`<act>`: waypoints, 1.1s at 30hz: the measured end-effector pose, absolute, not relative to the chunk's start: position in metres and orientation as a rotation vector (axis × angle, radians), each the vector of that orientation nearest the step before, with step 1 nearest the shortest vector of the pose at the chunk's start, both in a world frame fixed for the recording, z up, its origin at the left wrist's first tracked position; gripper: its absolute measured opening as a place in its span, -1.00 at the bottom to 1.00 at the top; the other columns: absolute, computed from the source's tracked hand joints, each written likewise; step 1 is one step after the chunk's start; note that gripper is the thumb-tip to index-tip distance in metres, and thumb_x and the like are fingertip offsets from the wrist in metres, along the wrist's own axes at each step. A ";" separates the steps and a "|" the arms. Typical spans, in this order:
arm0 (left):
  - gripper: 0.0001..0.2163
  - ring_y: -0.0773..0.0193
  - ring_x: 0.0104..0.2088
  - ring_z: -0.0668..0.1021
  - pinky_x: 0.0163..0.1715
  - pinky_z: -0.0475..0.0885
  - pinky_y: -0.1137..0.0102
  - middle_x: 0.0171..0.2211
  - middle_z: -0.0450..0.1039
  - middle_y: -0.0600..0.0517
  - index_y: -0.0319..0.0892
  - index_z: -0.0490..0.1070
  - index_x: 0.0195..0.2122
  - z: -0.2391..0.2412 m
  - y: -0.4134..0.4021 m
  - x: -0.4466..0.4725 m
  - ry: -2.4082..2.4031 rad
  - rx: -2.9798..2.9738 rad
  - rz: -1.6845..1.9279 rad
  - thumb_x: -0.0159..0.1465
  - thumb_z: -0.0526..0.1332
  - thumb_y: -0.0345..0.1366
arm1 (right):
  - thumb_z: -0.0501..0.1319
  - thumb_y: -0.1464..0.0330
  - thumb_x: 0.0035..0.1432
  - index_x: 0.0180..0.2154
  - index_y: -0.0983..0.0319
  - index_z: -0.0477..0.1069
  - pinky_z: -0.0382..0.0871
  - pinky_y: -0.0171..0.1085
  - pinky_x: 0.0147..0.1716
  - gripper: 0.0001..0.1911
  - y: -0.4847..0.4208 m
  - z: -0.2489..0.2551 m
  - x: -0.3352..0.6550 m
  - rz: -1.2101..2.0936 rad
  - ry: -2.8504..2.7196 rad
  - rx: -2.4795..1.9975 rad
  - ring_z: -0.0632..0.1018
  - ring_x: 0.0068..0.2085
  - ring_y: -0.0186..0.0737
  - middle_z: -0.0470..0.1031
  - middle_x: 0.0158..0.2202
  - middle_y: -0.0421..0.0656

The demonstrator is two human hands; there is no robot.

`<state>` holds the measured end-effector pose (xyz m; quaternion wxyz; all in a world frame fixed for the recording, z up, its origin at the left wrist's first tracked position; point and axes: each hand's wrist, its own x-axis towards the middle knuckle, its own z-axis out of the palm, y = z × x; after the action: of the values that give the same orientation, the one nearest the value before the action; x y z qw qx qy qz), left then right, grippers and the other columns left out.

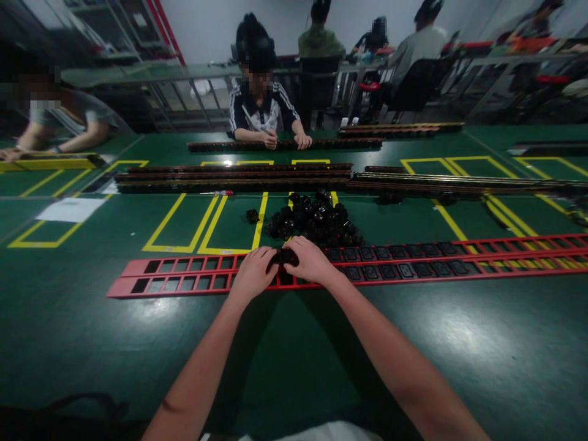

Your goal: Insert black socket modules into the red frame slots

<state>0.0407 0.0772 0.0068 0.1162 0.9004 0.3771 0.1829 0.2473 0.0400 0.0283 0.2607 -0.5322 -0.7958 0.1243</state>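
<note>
Socket gripped by left hand and right hand over red strip, pile just beyond.

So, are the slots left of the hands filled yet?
No, slots left of the left hand are empty; black sockets sit beyond the right hand.

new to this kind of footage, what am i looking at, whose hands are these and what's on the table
This single picture comes from a camera worn on a person's head, looking down, so the two bare arms are that person's own. The left hand and right hand meet over two long red strips with rows of rectangular openings, pinching a small black part between them. Just beyond lies a pile of black parts. The green table has yellow markings; long dark strips lie farther back, where another person sits.
</note>
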 end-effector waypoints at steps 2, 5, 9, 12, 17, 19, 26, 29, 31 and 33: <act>-0.76 0.05 0.02 0.51 0.10 0.46 0.09 0.01 0.49 -0.11 -0.16 0.40 0.04 0.007 0.077 0.041 1.109 2.641 0.535 0.37 0.13 -0.36 | 0.30 0.34 0.13 -0.05 0.26 0.43 0.37 -0.11 -0.03 -0.67 0.040 0.028 0.247 0.298 -2.167 -1.472 0.43 -0.06 -0.05 0.47 -0.12 -0.06; -0.77 0.06 0.02 0.52 0.09 0.46 0.10 -0.01 0.49 -0.09 -0.14 0.40 0.04 0.007 0.077 0.041 1.112 2.644 0.544 0.38 0.13 -0.36 | 0.30 0.33 0.13 -0.04 0.25 0.42 0.35 -0.10 -0.03 -0.66 0.039 0.028 0.246 0.277 -2.176 -1.505 0.43 -0.04 -0.03 0.47 -0.10 -0.06; -0.77 0.05 0.01 0.52 0.08 0.46 0.10 -0.02 0.49 -0.09 -0.15 0.40 0.03 0.008 0.077 0.042 1.106 2.644 0.534 0.36 0.14 -0.37 | 0.29 0.37 0.16 -0.01 0.25 0.40 0.35 -0.11 -0.03 -0.65 0.039 0.027 0.247 0.306 -2.200 -1.474 0.44 -0.01 -0.04 0.48 -0.06 -0.05; -0.79 0.05 -0.01 0.52 0.07 0.46 0.11 -0.03 0.49 -0.09 -0.15 0.40 0.01 0.009 0.077 0.042 1.096 2.640 0.525 0.37 0.13 -0.37 | 0.29 0.37 0.16 0.00 0.27 0.39 0.35 -0.11 -0.03 -0.65 0.040 0.026 0.248 0.328 -2.210 -1.454 0.46 -0.01 -0.04 0.48 -0.05 -0.05; -0.79 0.06 0.01 0.51 0.08 0.45 0.11 -0.02 0.49 -0.08 -0.14 0.39 0.02 0.009 0.077 0.042 1.105 2.630 0.527 0.39 0.12 -0.35 | 0.31 0.38 0.12 -0.04 0.27 0.41 0.36 -0.12 -0.02 -0.66 0.041 0.025 0.248 0.335 -2.191 -1.450 0.46 -0.03 -0.04 0.48 -0.09 -0.06; -0.80 0.06 0.00 0.51 0.07 0.45 0.12 -0.03 0.49 -0.08 -0.14 0.39 0.01 0.008 0.077 0.042 1.102 2.626 0.530 0.39 0.12 -0.35 | 0.31 0.39 0.12 -0.05 0.27 0.42 0.37 -0.12 -0.02 -0.67 0.042 0.024 0.248 0.337 -2.186 -1.449 0.46 -0.03 -0.04 0.47 -0.09 -0.06; -0.80 0.06 0.01 0.52 0.06 0.46 0.12 -0.02 0.49 -0.08 -0.13 0.40 0.01 0.007 0.077 0.042 1.109 2.639 0.527 0.39 0.12 -0.35 | 0.31 0.39 0.11 -0.06 0.27 0.42 0.38 -0.12 -0.04 -0.68 0.040 0.028 0.248 0.317 -2.180 -1.447 0.43 -0.05 -0.05 0.44 -0.11 -0.06; -0.80 0.06 0.00 0.52 0.07 0.46 0.12 -0.03 0.49 -0.08 -0.12 0.40 0.00 0.007 0.077 0.042 1.112 2.647 0.531 0.38 0.12 -0.35 | 0.31 0.39 0.11 -0.07 0.26 0.43 0.37 -0.12 -0.05 -0.68 0.039 0.029 0.248 0.302 -2.179 -1.457 0.42 -0.06 -0.04 0.43 -0.12 -0.06; -0.80 0.05 0.00 0.51 0.07 0.45 0.11 -0.02 0.49 -0.08 -0.13 0.39 0.01 0.008 0.077 0.042 1.109 2.644 0.533 0.38 0.12 -0.35 | 0.31 0.38 0.11 -0.07 0.25 0.44 0.37 -0.12 -0.05 -0.69 0.039 0.029 0.248 0.302 -2.179 -1.463 0.41 -0.06 -0.05 0.42 -0.12 -0.06; -0.81 0.06 -0.01 0.51 0.06 0.46 0.11 -0.03 0.49 -0.08 -0.13 0.39 0.00 0.009 0.077 0.042 1.108 2.637 0.533 0.38 0.12 -0.36 | 0.31 0.38 0.11 -0.05 0.24 0.45 0.35 -0.12 -0.05 -0.67 0.038 0.029 0.248 0.287 -2.193 -1.468 0.41 -0.06 -0.05 0.42 -0.12 -0.06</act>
<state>0.0416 0.0765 0.0085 0.1160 0.9002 0.3783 0.1820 0.2478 0.0383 0.0295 0.2409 -0.5368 -0.8018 0.1048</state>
